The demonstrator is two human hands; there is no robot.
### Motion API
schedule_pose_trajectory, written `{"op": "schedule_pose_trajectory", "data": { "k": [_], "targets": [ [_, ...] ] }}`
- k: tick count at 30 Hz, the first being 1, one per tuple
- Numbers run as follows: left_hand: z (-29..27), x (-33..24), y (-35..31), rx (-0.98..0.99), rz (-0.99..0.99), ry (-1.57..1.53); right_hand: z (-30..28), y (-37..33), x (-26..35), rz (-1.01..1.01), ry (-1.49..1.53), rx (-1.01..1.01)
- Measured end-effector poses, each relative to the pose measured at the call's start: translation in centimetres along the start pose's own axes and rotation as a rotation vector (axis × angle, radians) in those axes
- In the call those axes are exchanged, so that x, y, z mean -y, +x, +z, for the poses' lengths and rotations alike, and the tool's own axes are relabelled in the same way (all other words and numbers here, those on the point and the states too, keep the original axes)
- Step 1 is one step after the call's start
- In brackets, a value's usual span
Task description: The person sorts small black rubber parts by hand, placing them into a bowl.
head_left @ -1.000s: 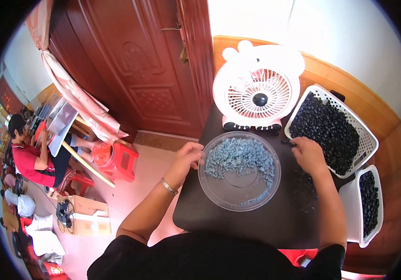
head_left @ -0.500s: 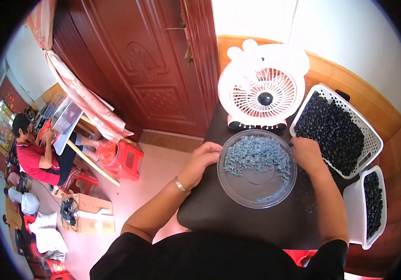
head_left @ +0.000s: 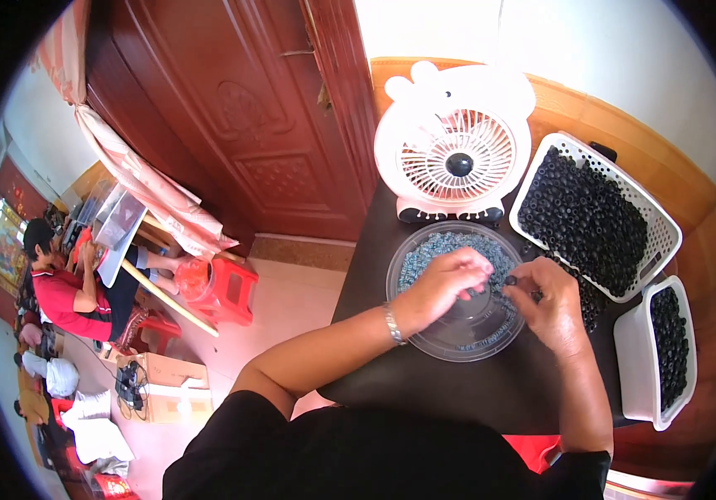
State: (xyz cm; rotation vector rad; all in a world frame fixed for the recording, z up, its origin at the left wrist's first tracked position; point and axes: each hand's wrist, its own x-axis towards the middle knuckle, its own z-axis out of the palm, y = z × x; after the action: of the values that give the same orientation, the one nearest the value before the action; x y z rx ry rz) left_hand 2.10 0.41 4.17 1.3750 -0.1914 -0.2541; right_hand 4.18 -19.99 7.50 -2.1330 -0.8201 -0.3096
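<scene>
A round, clear plastic tub [head_left: 458, 343] sits on the dark table with many small blue pieces [head_left: 441, 243] in it. Above it my left hand [head_left: 441, 287] has its fingers drawn together; what they hold, if anything, I cannot make out. Facing it, my right hand [head_left: 554, 304] pinches a small black ring-like part [head_left: 510, 281] between thumb and forefinger. The fingertips of both hands are close but apart. A white perforated basket [head_left: 665, 232], heaped with black ring-like parts [head_left: 579, 208], stands beyond my right hand. Loose black parts lie between basket and tub.
A white animal-shaped fan [head_left: 458, 165] stands behind the tub. A white bin [head_left: 637, 367] of black parts is at the table's right edge. To the left are a red stool [head_left: 231, 287], a cardboard box [head_left: 175, 387] and a seated person [head_left: 66, 296] at another table.
My left hand has left the tub's rim and moved right, over the tub. My right hand has come from the basket's edge toward it, with a black part now showing in its fingers.
</scene>
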Motion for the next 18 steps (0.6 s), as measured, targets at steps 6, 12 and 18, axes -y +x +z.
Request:
{"op": "schedule_pose_trajectory", "data": {
  "k": [6, 12, 18],
  "targets": [
    [1.6, 2.4, 0.4, 0.082, -0.013, -0.035, 1.5, -0.8, -0.3, -0.108, -0.002, -0.036],
    [1.4, 2.8, 0.0, 0.121, -0.035, -0.174, 2.3, -1.1, -0.7, -0.206, -0.024, -0.101],
    [1.1, 3.2, -0.2, 0.107, -0.036, -0.337, 3.2, -1.3, -0.3, -0.135, 0.095, -0.130]
  ]
}}
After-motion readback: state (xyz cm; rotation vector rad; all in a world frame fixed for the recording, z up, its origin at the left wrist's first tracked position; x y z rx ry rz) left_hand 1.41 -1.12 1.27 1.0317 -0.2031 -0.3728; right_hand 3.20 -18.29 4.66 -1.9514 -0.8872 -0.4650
